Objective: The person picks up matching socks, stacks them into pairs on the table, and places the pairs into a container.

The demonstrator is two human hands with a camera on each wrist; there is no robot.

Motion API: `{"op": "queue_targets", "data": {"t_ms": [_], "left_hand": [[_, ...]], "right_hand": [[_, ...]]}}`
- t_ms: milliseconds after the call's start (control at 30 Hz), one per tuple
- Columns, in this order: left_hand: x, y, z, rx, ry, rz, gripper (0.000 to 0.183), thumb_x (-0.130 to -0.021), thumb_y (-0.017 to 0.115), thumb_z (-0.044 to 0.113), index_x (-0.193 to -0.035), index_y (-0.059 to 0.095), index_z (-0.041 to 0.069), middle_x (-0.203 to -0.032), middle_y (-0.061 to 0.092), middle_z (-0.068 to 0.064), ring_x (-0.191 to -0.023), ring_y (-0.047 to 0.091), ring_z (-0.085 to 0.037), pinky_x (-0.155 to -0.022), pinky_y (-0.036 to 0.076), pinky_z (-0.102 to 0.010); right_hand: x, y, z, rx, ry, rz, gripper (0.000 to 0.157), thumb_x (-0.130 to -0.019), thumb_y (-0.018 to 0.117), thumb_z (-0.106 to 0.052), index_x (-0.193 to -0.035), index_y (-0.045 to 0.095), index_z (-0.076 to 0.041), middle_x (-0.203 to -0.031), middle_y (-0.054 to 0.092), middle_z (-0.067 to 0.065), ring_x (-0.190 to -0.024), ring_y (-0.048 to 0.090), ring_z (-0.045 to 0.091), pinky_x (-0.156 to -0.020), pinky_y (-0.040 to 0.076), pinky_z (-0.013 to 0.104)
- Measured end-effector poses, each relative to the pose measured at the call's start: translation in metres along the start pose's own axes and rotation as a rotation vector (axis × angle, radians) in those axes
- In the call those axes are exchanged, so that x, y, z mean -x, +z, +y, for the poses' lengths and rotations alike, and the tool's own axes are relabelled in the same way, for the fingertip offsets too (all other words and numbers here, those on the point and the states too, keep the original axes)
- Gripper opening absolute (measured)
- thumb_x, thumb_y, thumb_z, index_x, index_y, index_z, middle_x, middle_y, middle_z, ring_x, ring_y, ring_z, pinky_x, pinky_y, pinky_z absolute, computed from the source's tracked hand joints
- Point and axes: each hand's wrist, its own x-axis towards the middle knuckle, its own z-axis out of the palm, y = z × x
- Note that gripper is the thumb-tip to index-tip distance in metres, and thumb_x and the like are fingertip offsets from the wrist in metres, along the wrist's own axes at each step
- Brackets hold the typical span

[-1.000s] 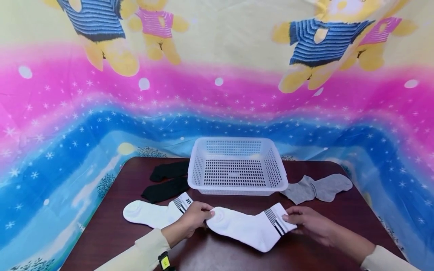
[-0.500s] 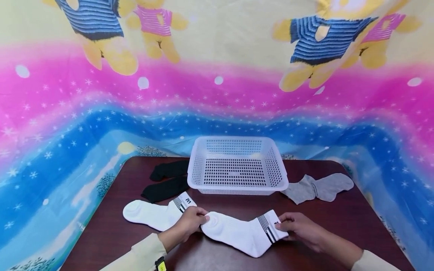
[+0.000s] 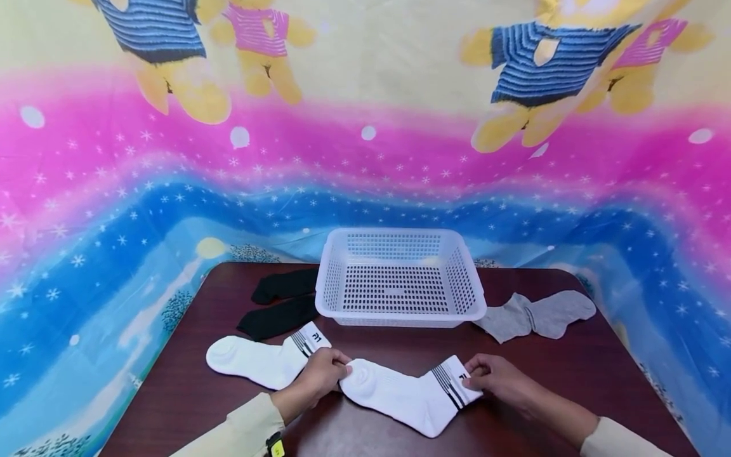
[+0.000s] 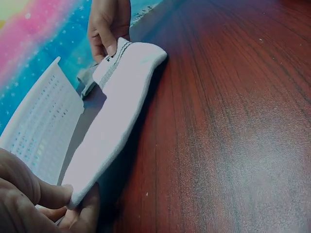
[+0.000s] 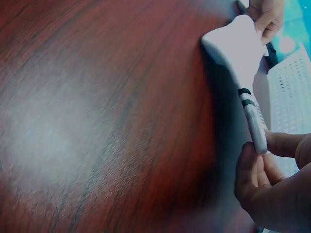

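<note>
A white sock with dark stripes round its cuff is stretched between both hands at the front of the table. The left hand pinches its toe end between thumb and fingers, as the left wrist view of the sock also shows. At the other end, the right hand pinches the cuff; in the right wrist view, thumb and fingers of that hand lie on either side of it. A second white sock lies flat to the left, its cuff partly behind the left hand.
A white perforated basket stands at the back middle of the dark red table. Two black socks lie left of it, partly hidden by it. Grey socks lie to its right. A patterned cloth hangs behind.
Both hands have brought the held sock slightly lower and to the left, nearer the table's front. Its grip at toe and cuff is the same. The other socks and the basket stay put.
</note>
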Motion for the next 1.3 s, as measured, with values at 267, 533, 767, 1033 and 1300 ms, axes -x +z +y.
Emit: {"op": "queue_targets", "data": {"t_ms": [267,533,767,1033,1300], "left_hand": [[-0.004,0.002,-0.001,-0.105,0.046,0.054,0.009,-0.083,0.068,-0.002,-0.091,0.069,-0.006,-0.075,0.062,-0.005,-0.063,0.057,-0.010,-0.053,0.051,-0.027],[-0.006,0.001,0.003,-0.211,0.080,0.064,0.007,-0.080,0.071,-0.001,-0.087,0.070,-0.003,-0.072,0.063,-0.004,-0.063,0.054,-0.011,-0.054,0.046,-0.025],[-0.005,0.000,0.008,-0.252,0.115,0.059,0.010,-0.075,0.073,-0.005,-0.085,0.069,-0.003,-0.070,0.062,-0.005,-0.063,0.054,-0.011,-0.054,0.046,-0.024],[-0.007,0.000,0.005,-0.279,0.158,0.078,0.011,-0.071,0.074,-0.005,-0.080,0.068,-0.002,-0.066,0.061,-0.003,-0.061,0.053,-0.009,-0.054,0.045,-0.023],[-0.010,0.002,0.004,-0.353,0.232,0.113,0.012,-0.067,0.077,-0.004,-0.073,0.067,0.000,-0.061,0.058,0.001,-0.058,0.051,-0.007,-0.054,0.044,-0.021]], "right_hand": [[-0.006,0.001,0.007,0.089,0.011,0.063,0.031,-0.082,0.072,-0.014,-0.103,0.060,0.005,-0.083,0.060,0.006,-0.074,0.055,0.017,-0.062,0.048,0.029],[-0.004,0.001,0.009,0.097,0.000,0.056,0.030,-0.082,0.073,-0.016,-0.100,0.061,0.004,-0.081,0.059,0.006,-0.072,0.055,0.016,-0.060,0.049,0.029],[-0.005,0.004,0.011,0.204,-0.032,0.121,0.024,-0.079,0.076,-0.016,-0.094,0.063,-0.002,-0.078,0.058,0.003,-0.068,0.052,0.012,-0.056,0.045,0.024],[-0.008,0.009,0.009,0.274,-0.016,0.187,0.023,-0.075,0.079,-0.014,-0.089,0.063,-0.005,-0.076,0.056,0.002,-0.068,0.049,0.013,-0.055,0.041,0.023],[-0.010,0.011,0.009,0.326,0.006,0.215,0.023,-0.074,0.080,-0.015,-0.085,0.062,-0.007,-0.075,0.056,0.000,-0.068,0.049,0.013,-0.059,0.040,0.024]]}}
